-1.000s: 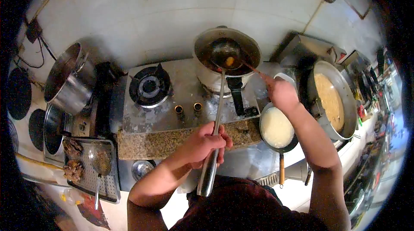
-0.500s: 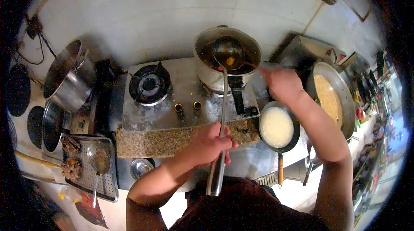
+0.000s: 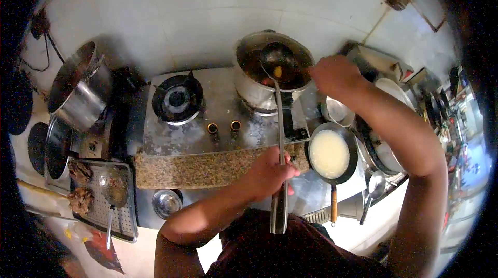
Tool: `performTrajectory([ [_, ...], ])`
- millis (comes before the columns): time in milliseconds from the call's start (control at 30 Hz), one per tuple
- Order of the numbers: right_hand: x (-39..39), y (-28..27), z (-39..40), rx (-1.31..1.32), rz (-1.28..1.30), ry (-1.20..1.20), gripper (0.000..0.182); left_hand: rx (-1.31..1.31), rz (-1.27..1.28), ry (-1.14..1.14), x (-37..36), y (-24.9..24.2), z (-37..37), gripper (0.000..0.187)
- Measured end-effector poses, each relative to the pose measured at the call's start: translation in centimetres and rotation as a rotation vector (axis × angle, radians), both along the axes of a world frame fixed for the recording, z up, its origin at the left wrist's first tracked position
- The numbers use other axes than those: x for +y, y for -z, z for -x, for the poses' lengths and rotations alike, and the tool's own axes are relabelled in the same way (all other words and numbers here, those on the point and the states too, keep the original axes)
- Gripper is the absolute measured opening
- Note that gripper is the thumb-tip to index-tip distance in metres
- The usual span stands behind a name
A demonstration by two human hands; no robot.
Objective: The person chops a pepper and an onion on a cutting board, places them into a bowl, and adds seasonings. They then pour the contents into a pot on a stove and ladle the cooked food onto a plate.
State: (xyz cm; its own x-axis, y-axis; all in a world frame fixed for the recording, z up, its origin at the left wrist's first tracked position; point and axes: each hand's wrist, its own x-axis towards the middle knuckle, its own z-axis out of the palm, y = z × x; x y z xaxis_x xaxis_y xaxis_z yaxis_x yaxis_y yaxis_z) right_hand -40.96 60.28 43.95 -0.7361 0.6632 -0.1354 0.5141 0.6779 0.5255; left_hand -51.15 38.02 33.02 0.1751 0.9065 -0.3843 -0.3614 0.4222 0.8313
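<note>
My left hand [image 3: 272, 174] is wrapped round the long metal handle of a ladle [image 3: 279, 216]. The dark ladle bowl lies inside a deep metal pot [image 3: 245, 82] on the right burner, with a small yellow piece [image 3: 278, 72] in it. Dark liquid shows around the bowl. At the pot's right rim is my right hand [image 3: 336, 77], its fingers closed. Whatever it grips is hidden from this side. Below that hand sits a small pan [image 3: 353, 161] with a wooden handle, holding a pale, creamy liquid [image 3: 330, 154].
A bare burner [image 3: 177, 99] is on the left of the stove. Farther left stand a tall metal pot [image 3: 85, 96] and a perforated tray [image 3: 129, 216] with brown chunks and a strainer. A metal bowl [image 3: 167, 204] sits at the front; a ladle [image 3: 376, 184] lies at right.
The ladle's handle end and my left hand have swung right. My right hand stays closed near the pot's rim and has risen slightly, its forearm now covering more of the large pan at right.
</note>
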Motion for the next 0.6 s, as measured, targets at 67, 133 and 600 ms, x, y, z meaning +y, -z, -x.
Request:
performTrajectory([
  [67,0.0,-0.3,0.5,-0.013,0.001,0.019,0.02,0.02,0.02,0.024,0.0,-1.2,0.5,0.031],
  [133,0.1,-0.7,0.7,-0.065,-0.028,-0.082,0.021,0.041,0.035,0.051,0.0,-1.6,0.7,0.031],
  [600,0.0,0.5,2.9,0.035,0.06,-0.016,0.023,-0.042,0.011,0.001,0.5,0.0,0.0,0.035],
])
